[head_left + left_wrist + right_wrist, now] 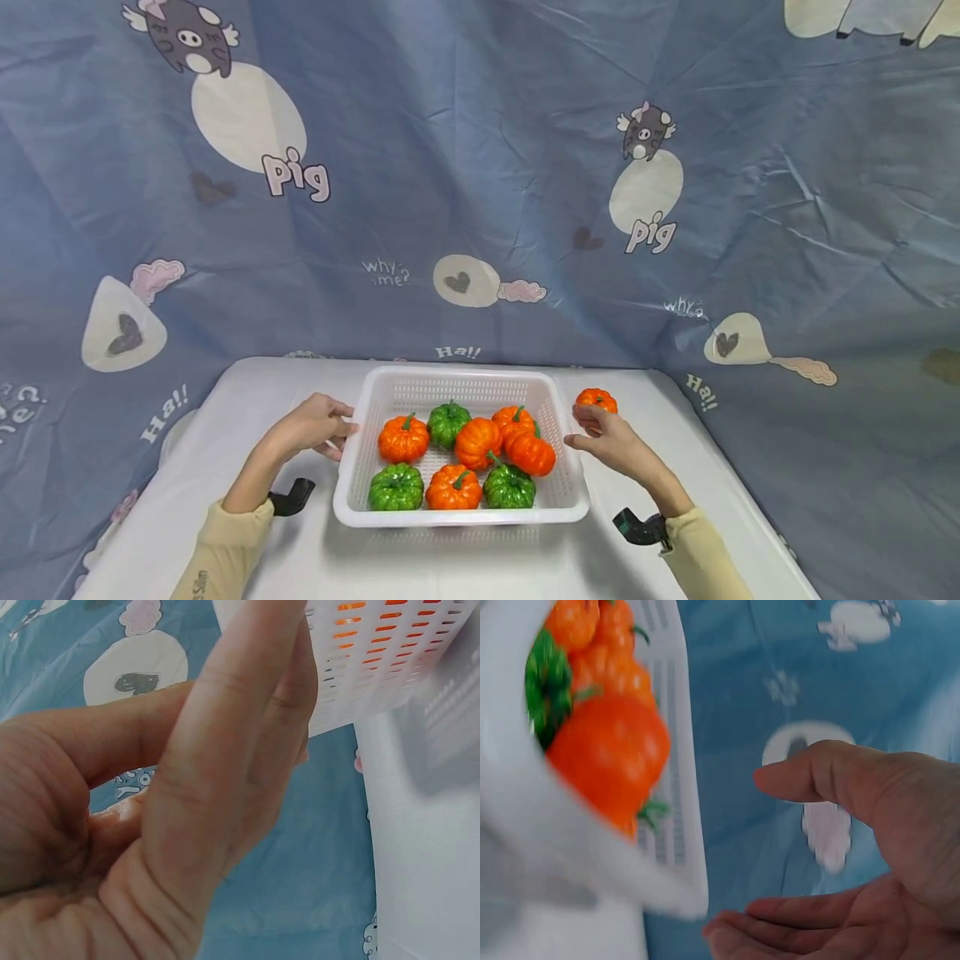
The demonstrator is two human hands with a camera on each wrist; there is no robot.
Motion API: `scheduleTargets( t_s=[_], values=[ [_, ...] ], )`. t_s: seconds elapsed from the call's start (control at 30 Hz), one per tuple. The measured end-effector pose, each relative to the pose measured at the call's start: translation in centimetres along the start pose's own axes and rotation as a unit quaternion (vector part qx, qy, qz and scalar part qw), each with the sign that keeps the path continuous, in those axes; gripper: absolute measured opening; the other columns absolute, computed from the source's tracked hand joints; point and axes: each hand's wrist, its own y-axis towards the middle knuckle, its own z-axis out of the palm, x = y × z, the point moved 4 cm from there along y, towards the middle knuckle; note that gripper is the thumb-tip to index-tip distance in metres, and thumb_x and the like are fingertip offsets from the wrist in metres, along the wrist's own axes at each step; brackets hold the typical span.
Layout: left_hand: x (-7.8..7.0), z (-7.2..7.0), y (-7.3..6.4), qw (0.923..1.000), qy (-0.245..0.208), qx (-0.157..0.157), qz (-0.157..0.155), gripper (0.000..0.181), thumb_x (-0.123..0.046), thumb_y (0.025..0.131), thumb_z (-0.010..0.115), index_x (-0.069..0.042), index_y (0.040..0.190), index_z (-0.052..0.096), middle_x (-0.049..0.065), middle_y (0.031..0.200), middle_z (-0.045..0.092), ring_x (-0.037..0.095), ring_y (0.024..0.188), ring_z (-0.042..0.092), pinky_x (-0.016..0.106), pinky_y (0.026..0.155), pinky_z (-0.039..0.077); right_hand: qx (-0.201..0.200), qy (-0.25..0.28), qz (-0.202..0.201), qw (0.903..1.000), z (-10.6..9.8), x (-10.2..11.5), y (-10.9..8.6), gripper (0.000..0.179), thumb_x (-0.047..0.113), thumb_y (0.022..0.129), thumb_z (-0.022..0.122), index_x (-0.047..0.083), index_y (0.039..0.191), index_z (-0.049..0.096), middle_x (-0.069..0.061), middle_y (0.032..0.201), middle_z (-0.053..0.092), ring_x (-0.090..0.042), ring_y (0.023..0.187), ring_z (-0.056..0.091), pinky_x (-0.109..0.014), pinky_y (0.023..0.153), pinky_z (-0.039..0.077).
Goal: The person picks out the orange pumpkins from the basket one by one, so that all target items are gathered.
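A white perforated plastic basket holds several small orange pumpkins and green pumpkins. At its left side is my left hand, fingers extended along the outer wall; whether they touch it is hard to tell. My right hand is beside the right rim with thumb and fingers spread. In the right wrist view, a gap separates that hand from the basket, and its palm holds nothing. Another orange pumpkin lies on the table behind the right hand, partly covered by its fingers.
The white table extends around the basket, with a shadow below its front. A blue cloth printed with pigs hangs behind and along the sides. Black wrist mounts stick out below both wrists.
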Motion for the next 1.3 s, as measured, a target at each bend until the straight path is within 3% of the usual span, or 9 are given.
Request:
scheduleTargets(
  t_s=[0.27,0.43,0.57,0.7,0.93,1.13,1.3],
  values=[
    [0.1,0.1,-0.1,1.0000,-0.004,-0.004,0.001,0.048,-0.002,0.093,0.057,0.021,0.133,0.042,0.020,0.095,0.069,0.020,0.074,0.069,0.035,0.061,0.062,0.029,-0.110,-0.044,0.9925,2.5,2.8,0.2,0.057,0.021,0.080,0.067,-0.013,0.124,0.056,-0.028,0.122,0.061,-0.039,0.110,0.062,-0.052,0.095,0.053],
    [0.4,0.1,-0.1,1.0000,-0.009,-0.003,0.002,0.049,-0.002,0.093,0.057,0.021,0.134,0.041,0.019,0.092,0.069,0.020,0.071,0.069,0.035,0.061,0.062,0.060,-0.170,-0.038,0.9830,4.5,3.9,0.6,0.053,0.019,0.081,0.065,-0.012,0.121,0.056,-0.024,0.112,0.064,-0.032,0.096,0.063,-0.049,0.086,0.055],
    [0.5,0.1,-0.1,0.9999,-0.012,-0.003,0.005,0.051,-0.002,0.092,0.059,0.021,0.134,0.041,0.017,0.088,0.069,0.020,0.067,0.068,0.035,0.060,0.062,0.085,-0.215,-0.032,0.9724,6.0,4.3,1.0,0.042,0.024,0.081,0.067,-0.009,0.106,0.060,-0.015,0.097,0.061,-0.024,0.082,0.057,-0.040,0.073,0.052],
    [0.2,0.2,-0.1,0.9998,-0.010,0.000,0.015,0.050,-0.003,0.092,0.060,0.021,0.132,0.043,0.017,0.087,0.069,0.019,0.067,0.068,0.035,0.060,0.062,0.085,-0.209,-0.039,0.9734,6.8,4.2,1.4,0.025,0.022,0.082,0.065,-0.001,0.090,0.058,-0.006,0.076,0.053,-0.019,0.068,0.049,-0.031,0.059,0.041],
    [-0.2,0.0,-0.5,0.9999,-0.008,-0.001,0.013,0.050,-0.002,0.092,0.059,0.022,0.132,0.041,0.019,0.088,0.069,0.020,0.068,0.069,0.035,0.061,0.062,0.077,-0.175,-0.045,0.9804,6.7,3.9,1.8,0.030,0.019,0.083,0.066,0.000,0.105,0.059,-0.002,0.080,0.054,-0.017,0.072,0.050,-0.030,0.062,0.043],
    [-0.2,0.0,-0.4,0.9999,-0.007,0.000,0.008,0.050,-0.003,0.093,0.059,0.022,0.133,0.041,0.022,0.094,0.069,0.020,0.074,0.069,0.035,0.062,0.062,0.091,-0.139,-0.024,0.9858,6.8,3.6,2.0,0.033,0.022,0.077,0.074,0.003,0.101,0.061,0.000,0.079,0.057,-0.015,0.071,0.051,-0.026,0.060,0.042],
    [0.0,0.1,-0.1,1.0000,-0.006,0.001,0.002,0.050,-0.002,0.093,0.059,0.022,0.133,0.041,0.022,0.094,0.069,0.020,0.072,0.069,0.035,0.062,0.062,0.107,-0.127,-0.019,0.9859,6.9,3.0,1.9,0.032,0.030,0.080,0.075,0.006,0.097,0.062,0.001,0.072,0.051,-0.014,0.067,0.050,-0.025,0.057,0.040]
  ],
)
